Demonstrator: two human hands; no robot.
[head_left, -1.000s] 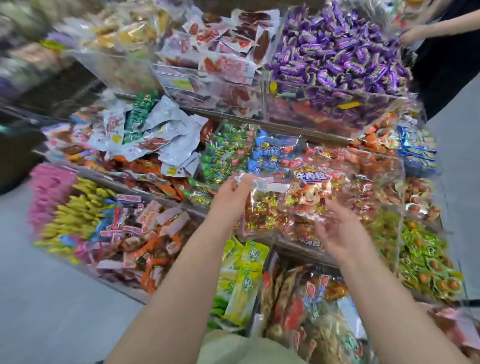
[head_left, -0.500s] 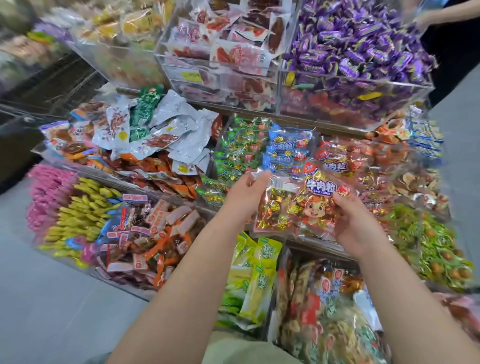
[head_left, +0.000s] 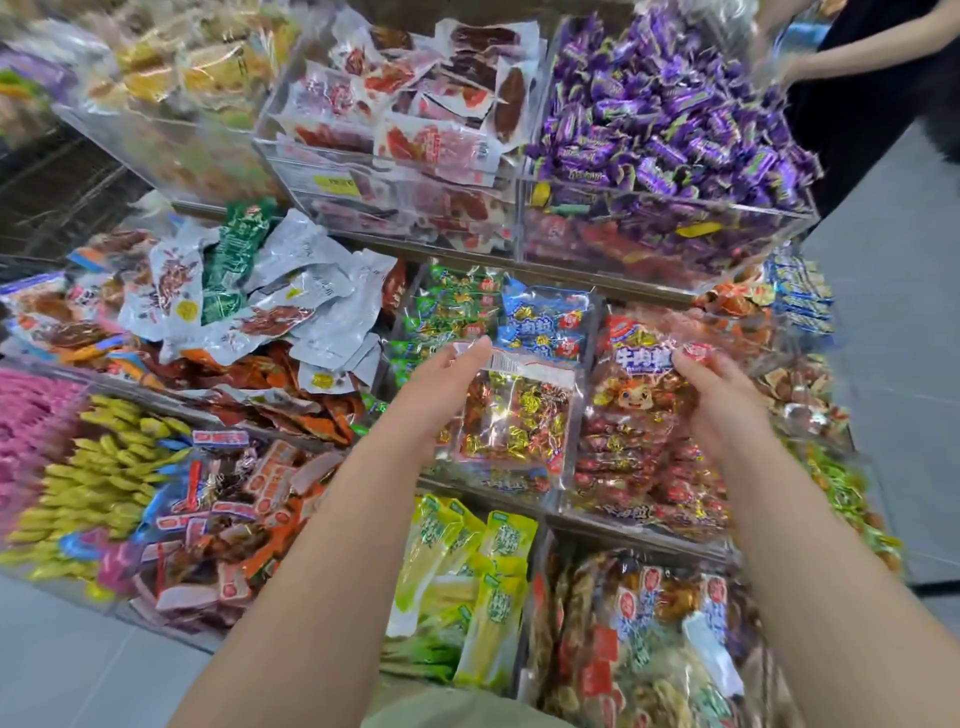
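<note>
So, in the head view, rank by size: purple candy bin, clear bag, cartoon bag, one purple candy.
1. candy bin, largest.
2. clear bag and cartoon bag: alike, so not ranked.
3. purple candy, smallest, though it lies farther from the camera.

Purple-wrapped candies (head_left: 675, 119) in a clear bin (head_left: 665, 244) at top right, white pouches (head_left: 311, 291) at mid-left, yellow-green packets (head_left: 467, 571) near bottom centre.

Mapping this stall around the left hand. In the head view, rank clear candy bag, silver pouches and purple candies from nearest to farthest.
1. The clear candy bag: gripped by the left hand itself.
2. The silver pouches: heaped to its left.
3. The purple candies: top tier bin, up right.
</note>
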